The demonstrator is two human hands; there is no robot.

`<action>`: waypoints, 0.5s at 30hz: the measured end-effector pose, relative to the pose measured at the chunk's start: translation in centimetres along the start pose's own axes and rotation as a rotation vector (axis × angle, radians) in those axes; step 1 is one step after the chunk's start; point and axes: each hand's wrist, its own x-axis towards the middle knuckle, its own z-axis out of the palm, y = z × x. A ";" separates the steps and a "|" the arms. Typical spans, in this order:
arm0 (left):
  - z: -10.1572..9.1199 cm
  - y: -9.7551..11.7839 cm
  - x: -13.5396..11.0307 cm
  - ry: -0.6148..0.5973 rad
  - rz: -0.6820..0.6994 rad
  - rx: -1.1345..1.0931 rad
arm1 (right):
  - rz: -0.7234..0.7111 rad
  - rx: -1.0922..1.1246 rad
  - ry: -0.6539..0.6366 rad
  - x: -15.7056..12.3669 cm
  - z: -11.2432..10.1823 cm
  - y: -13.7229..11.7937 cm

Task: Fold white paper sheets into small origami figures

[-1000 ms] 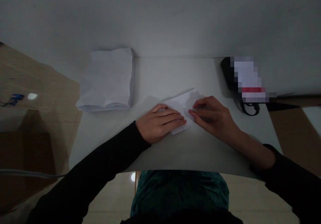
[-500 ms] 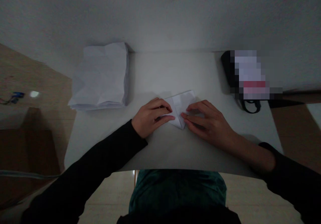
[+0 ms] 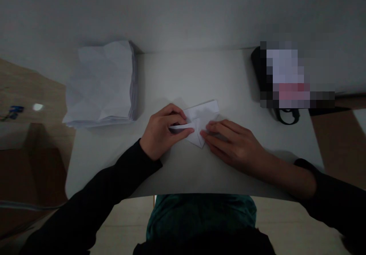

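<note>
A small folded white sheet of paper [image 3: 202, 112] lies on the table in front of me, with several creased layers. My left hand [image 3: 164, 133] pinches a raised flap on the paper's left side between thumb and fingers. From the right, my right hand [image 3: 231, 138] has its fingertips on the paper's right part, thumb and index finger close to the middle crease. Its fingers hide the paper's lower right edge.
A thick stack of creased white paper [image 3: 100, 83] sits at the table's back left. At the back right is a black case [image 3: 259, 72] with a strap loop [image 3: 288, 117], next to a blurred-out patch. The white table [image 3: 177, 72] meets a wall behind.
My left hand has shifted a little left, lifting the paper's left flap more upright. My right hand's fingers have moved slightly left and down over the paper. The view has shifted slightly.
</note>
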 end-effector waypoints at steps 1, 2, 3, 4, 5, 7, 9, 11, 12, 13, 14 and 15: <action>0.0 0.0 0.0 -0.001 -0.008 -0.002 | -0.012 0.016 0.004 0.0 0.0 0.0; -0.1 0.1 0.1 -0.004 -0.015 -0.003 | -0.026 0.033 0.007 0.0 -0.1 -0.1; -0.1 0.1 0.1 -0.006 -0.023 -0.002 | -0.042 0.047 0.006 0.1 -0.1 -0.1; -0.1 0.1 0.2 -0.010 -0.034 0.001 | -0.062 0.056 0.004 0.1 -0.2 -0.1; -0.2 0.1 0.2 -0.011 -0.046 0.006 | -0.082 0.061 0.001 0.2 -0.2 -0.2; -0.2 0.1 0.2 -0.008 -0.067 0.014 | -0.110 0.061 -0.002 0.1 -0.2 -0.2; -0.3 0.0 0.2 -0.001 -0.083 0.019 | -0.123 0.057 0.000 0.0 -0.2 -0.3; -0.3 0.0 0.2 0.009 -0.090 0.017 | -0.124 0.051 0.000 -0.3 0.0 -0.4; -0.3 0.0 0.2 0.010 -0.094 0.017 | -0.122 0.046 -0.001 -0.4 0.0 -0.4; -0.3 0.0 0.2 0.012 -0.101 0.019 | -0.120 0.043 -0.004 -0.5 0.1 -0.4; -0.3 0.0 0.2 0.017 -0.110 0.023 | -0.121 0.043 -0.006 -0.6 0.2 -0.4; -0.4 0.1 0.2 0.022 -0.122 0.030 | -0.127 0.046 -0.003 -0.6 0.2 -0.4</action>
